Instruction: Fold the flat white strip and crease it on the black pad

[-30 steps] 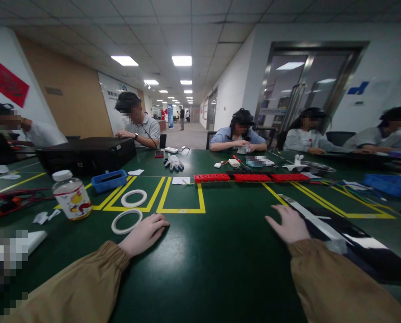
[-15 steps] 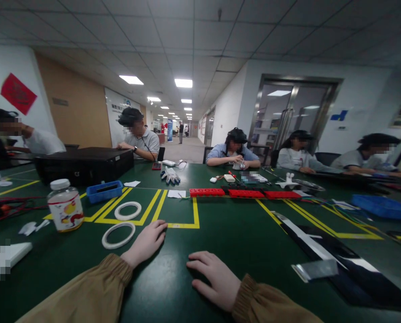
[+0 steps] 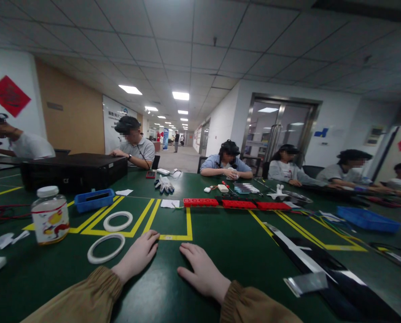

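Observation:
My left hand lies palm down on the green table, its fingers stretched out near a yellow tape line. It holds nothing. Just to its left are two rolls of white tape, flat on the table one behind the other. My right hand rests on the bare green surface, fingers extended and thumb apart, also with nothing in it. A gap separates the two hands. Ahead of them stands a row of red plastic blocks, with a small white paper at its left.
A clear jar, a blue tray and a black case stand left. Gloves lie farther back. On the right are a long black-and-white panel, a silvery packet and another blue tray. Several people sit across the table.
The view has tilted up and turned slightly right, so the table things appear lower and farther left. My right hand has slid forward, with its fingers closer together. My left hand stays in place.

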A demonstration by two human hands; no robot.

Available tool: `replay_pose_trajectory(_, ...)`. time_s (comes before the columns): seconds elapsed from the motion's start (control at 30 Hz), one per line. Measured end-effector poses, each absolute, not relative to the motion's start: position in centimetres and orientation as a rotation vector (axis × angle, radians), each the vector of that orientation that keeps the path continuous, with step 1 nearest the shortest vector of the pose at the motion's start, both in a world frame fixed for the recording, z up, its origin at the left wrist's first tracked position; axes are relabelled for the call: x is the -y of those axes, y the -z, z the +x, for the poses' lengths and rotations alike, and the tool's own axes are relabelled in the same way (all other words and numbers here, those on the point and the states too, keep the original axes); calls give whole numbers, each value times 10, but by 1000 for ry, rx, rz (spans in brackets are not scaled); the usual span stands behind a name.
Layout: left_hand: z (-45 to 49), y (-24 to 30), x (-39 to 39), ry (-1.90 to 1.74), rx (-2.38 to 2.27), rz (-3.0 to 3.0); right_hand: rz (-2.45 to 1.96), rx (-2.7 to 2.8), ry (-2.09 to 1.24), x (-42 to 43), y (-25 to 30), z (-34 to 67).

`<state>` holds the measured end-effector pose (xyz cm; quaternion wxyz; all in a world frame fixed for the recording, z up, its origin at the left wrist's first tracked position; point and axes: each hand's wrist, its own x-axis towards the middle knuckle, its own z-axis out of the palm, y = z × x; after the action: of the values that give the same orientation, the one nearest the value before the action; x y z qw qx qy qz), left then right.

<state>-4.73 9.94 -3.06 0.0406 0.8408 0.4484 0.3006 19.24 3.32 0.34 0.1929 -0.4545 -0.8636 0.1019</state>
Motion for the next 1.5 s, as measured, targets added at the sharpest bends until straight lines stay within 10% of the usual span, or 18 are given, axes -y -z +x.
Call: replay_pose_trajectory(1.5, -28, 2, -47, -617, -892, 2920, -1023, 2529, -100, -29, -4, 183)
